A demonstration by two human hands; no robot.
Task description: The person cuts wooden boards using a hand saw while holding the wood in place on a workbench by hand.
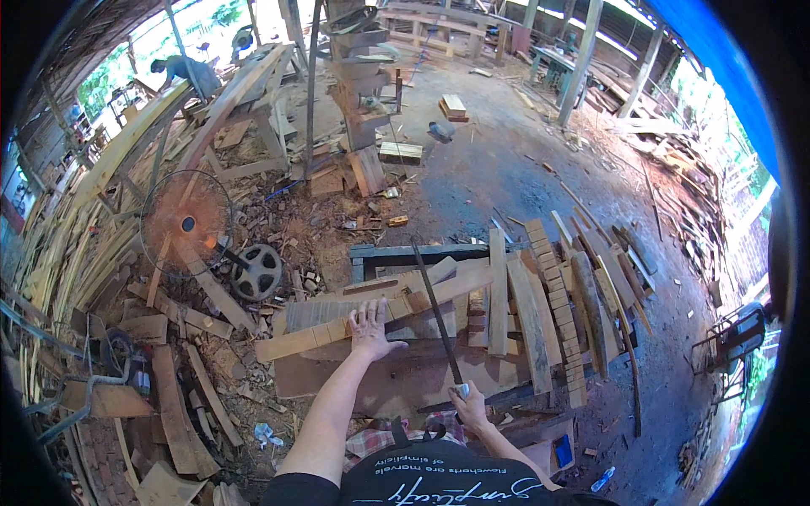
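Note:
My left hand (369,331) lies flat with fingers spread on a pale wooden plank (295,343) marked by evenly spaced lines across it. The plank slants up to the right over a worn wooden bench (329,384). My right hand (472,408), nearer to me, is closed round the pale handle of what looks like a hand saw (440,325). Its long, narrow dark blade points away and crosses over the plank, right of my left hand. The teeth are too small to make out, and I cannot tell whether the blade touches the wood.
Several loose boards (527,316) and a strip with cross lines (557,312) lie right of the bench. A wire-guarded fan (187,223) and a spoked wheel (256,272) stand left, among scrap wood. Another person (187,74) bends over timber at far left. Dark chairs (734,346) stand right.

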